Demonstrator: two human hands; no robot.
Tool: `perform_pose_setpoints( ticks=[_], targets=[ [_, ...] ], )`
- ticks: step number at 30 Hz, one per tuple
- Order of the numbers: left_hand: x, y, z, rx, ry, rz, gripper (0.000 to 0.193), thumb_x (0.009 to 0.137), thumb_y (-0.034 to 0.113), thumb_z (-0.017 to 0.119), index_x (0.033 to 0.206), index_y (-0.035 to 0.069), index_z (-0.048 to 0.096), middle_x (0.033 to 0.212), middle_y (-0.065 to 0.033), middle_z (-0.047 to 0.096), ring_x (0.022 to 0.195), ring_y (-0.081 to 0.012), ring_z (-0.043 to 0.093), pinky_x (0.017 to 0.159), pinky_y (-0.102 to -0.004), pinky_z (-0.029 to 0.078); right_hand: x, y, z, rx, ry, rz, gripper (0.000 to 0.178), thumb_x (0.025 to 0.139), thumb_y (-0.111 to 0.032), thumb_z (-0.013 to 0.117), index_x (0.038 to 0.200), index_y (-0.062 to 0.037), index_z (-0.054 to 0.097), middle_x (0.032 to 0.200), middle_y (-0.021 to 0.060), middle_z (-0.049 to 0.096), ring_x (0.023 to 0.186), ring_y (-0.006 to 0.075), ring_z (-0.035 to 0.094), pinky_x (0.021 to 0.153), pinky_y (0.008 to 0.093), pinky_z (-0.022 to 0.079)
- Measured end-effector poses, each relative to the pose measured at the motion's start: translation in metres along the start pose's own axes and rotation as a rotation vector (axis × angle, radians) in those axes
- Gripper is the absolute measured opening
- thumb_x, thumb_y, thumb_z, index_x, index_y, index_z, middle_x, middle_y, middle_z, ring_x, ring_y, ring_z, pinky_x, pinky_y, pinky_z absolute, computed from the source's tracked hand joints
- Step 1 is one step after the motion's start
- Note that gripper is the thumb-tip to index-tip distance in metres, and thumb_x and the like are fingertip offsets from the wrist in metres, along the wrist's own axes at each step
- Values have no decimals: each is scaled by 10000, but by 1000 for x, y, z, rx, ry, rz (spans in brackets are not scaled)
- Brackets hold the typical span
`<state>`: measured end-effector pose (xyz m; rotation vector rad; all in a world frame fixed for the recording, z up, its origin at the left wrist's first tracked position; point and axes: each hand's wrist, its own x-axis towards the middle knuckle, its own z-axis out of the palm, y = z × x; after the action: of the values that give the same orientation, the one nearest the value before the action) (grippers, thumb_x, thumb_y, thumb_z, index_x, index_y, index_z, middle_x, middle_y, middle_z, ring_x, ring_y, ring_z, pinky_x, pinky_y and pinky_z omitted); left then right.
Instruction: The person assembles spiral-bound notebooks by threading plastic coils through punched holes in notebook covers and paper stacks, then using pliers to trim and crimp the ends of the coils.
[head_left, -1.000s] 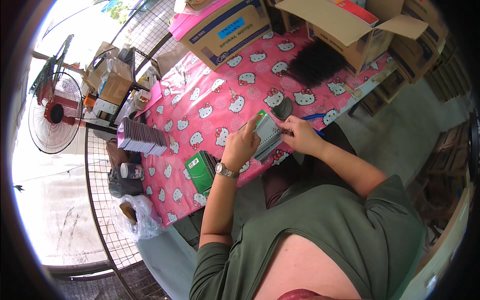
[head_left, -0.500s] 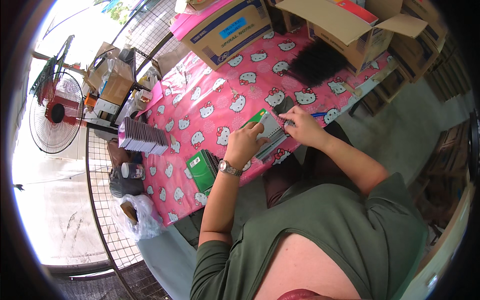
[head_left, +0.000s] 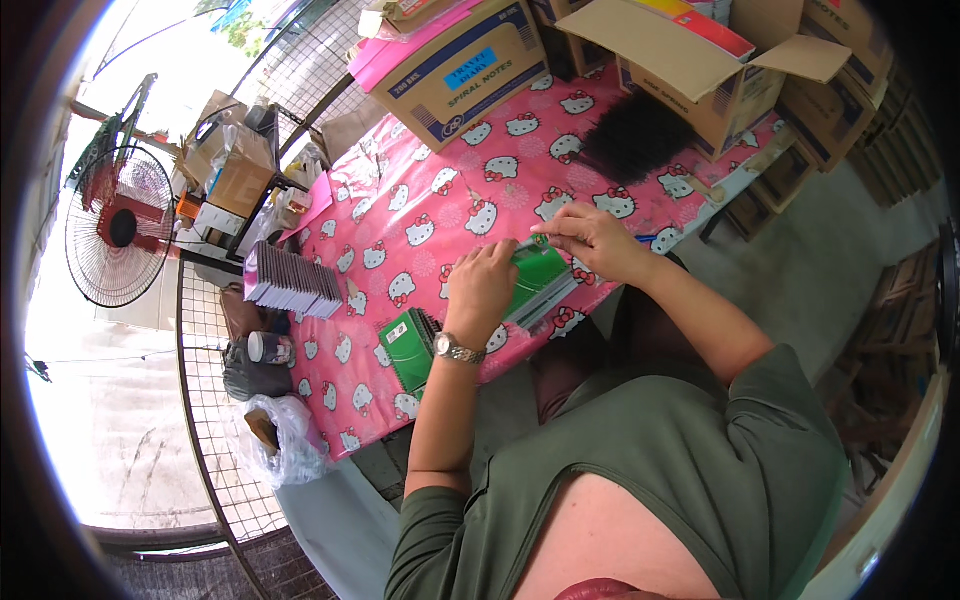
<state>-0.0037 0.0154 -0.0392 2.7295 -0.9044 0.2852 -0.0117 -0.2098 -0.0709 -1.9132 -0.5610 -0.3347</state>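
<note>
A green-covered notebook [head_left: 541, 279] lies at the table's near edge, with pale page edges showing along its lower right side. My left hand [head_left: 482, 288], wearing a metal watch, grips the notebook's left edge with its fingers bent over it. At the far edge of the same notebook my right hand [head_left: 598, 243] is closed in a pinch; its fingertips hide what exactly lies between them. Left of my left wrist is a small pile of green spiral notebooks [head_left: 407, 352] with black coils, partly covered by my forearm.
A row of purple-edged booklets [head_left: 291, 281] stands at the table's left. Black spiral coils [head_left: 637, 137] are heaped beyond my right hand, before an open carton [head_left: 690, 60]. A closed carton [head_left: 462, 75] stands at the back. A fan [head_left: 120, 228] is far left.
The notebook's green cover now shows where a grey-white face was. My right hand has moved slightly left and away from me, to its far edge; the dark piece beside it is no longer visible.
</note>
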Motion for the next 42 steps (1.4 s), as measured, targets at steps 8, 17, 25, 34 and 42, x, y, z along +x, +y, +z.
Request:
perform_pose_setpoints(
  ticks=[8, 17, 25, 34, 42],
  targets=[
    [8, 9, 23, 5, 187, -22, 183, 870, 149, 615, 1030, 60, 629, 925, -108, 652, 921, -293, 603, 901, -433, 397, 9, 8, 0, -150, 68, -108, 218, 832, -44, 714, 1036, -115, 745, 936, 46, 603, 878, 220, 597, 781, 353, 490],
    [14, 7, 19, -93, 134, 50, 160, 899, 158, 633, 1027, 64, 642, 907, -105, 653, 895, -283, 603, 901, -414, 394, 2, 6, 1, -87, 74, -114, 183, 798, -17, 679, 965, -87, 706, 903, 68, 592, 923, 280, 585, 832, 399, 467],
    [9, 22, 19, -11, 170, 83, 198, 905, 174, 609, 1086, 93, 610, 930, -69, 644, 949, -255, 618, 973, -481, 376, -6, -15, -12, -86, -51, -35, 297, 891, -68, 642, 1184, -68, 591, 944, 137, 610, 895, 389, 644, 745, 450, 519],
    [-4, 11, 15, -91, 154, 125, 205, 911, 215, 633, 1087, 109, 621, 938, -59, 662, 923, -255, 628, 1032, -488, 363, 25, 22, -12, 636, -335, 639, 250, 953, -199, 579, 1155, -52, 579, 949, 215, 674, 883, 441, 665, 752, 472, 549],
    [-10, 12, 28, 30, 146, -108, 254, 926, 300, 651, 1118, 137, 613, 1196, -83, 605, 1361, -354, 409, 1055, -763, 133, 13, 139, 33, -778, -478, 300, 456, 850, -327, 693, 1234, -93, 619, 1157, 133, 651, 1144, 264, 598, 977, 395, 475]
  ],
)
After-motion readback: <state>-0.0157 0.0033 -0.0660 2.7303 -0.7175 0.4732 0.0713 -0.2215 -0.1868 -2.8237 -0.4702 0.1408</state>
